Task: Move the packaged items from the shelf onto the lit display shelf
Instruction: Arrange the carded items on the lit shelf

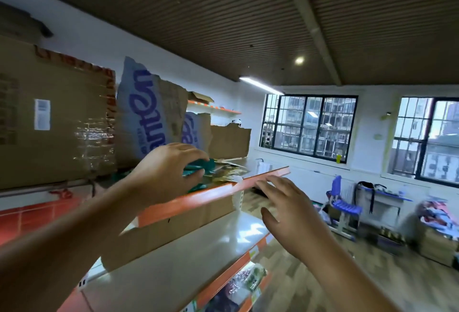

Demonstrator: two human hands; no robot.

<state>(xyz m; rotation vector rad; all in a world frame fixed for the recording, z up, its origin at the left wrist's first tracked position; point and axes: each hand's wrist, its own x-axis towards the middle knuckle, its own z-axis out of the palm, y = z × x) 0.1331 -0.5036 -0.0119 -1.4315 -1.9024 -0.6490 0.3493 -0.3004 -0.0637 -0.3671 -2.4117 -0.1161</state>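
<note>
Head view: left hand (pixel 171 170) reaches onto the orange-edged top shelf (pixel 263 176), its curled fingers and thumb closed around a teal packaged item (pixel 206 163) that lies on the shelf surface just in front of the cardboard boxes (pixel 57 122). Right hand (pixel 285 212) hovers just below the shelf edge, fingers straight and spread, holding nothing, above the pale lower shelf (pixel 198 249).

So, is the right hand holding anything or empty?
Empty: the right hand is open, fingers spread, holding nothing; the left hand grips the teal packet.
</note>
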